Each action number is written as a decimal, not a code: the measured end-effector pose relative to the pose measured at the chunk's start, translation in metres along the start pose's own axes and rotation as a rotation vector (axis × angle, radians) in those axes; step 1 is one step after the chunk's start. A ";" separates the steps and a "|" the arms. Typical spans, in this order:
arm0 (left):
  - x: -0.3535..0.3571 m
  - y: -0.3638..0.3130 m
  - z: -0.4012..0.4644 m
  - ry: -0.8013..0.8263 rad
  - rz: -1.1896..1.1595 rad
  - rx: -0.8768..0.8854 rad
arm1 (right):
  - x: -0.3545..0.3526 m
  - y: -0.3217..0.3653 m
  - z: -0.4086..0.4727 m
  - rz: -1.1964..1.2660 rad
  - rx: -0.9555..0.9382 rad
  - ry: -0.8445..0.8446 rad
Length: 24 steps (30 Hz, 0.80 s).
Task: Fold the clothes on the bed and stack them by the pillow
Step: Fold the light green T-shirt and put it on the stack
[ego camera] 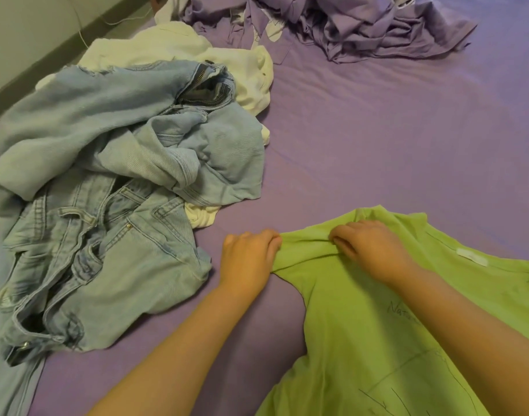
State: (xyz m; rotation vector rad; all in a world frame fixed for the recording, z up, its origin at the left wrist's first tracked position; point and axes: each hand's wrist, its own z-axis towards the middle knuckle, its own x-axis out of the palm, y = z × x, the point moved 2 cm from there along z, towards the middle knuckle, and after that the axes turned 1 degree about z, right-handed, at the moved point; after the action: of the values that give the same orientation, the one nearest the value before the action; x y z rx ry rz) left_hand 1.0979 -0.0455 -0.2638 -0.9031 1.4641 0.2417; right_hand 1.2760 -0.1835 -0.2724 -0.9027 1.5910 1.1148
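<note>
A lime-green T-shirt lies spread on the purple bed sheet at the lower right, with a white neck label showing. My left hand pinches the edge of its left sleeve. My right hand grips the same sleeve a little further right, fingers curled into the cloth. To the left lies a crumpled heap of light blue jeans. Under and behind the jeans sits a white garment. No pillow is in view.
A bunched purple blanket or sheet lies at the far side of the bed. A pale wall or headboard with a thin white cable runs along the upper left. Flat purple sheet stretches between the heaps and the shirt.
</note>
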 end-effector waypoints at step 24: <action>0.008 0.023 0.008 0.169 0.239 0.228 | 0.000 0.005 0.030 0.097 0.096 0.025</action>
State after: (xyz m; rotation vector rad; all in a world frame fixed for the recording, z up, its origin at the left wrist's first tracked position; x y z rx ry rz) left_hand 1.0905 -0.0282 -0.2813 -0.5746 1.7195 0.1725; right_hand 1.2796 -0.1531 -0.2750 -0.7865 1.7097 1.0882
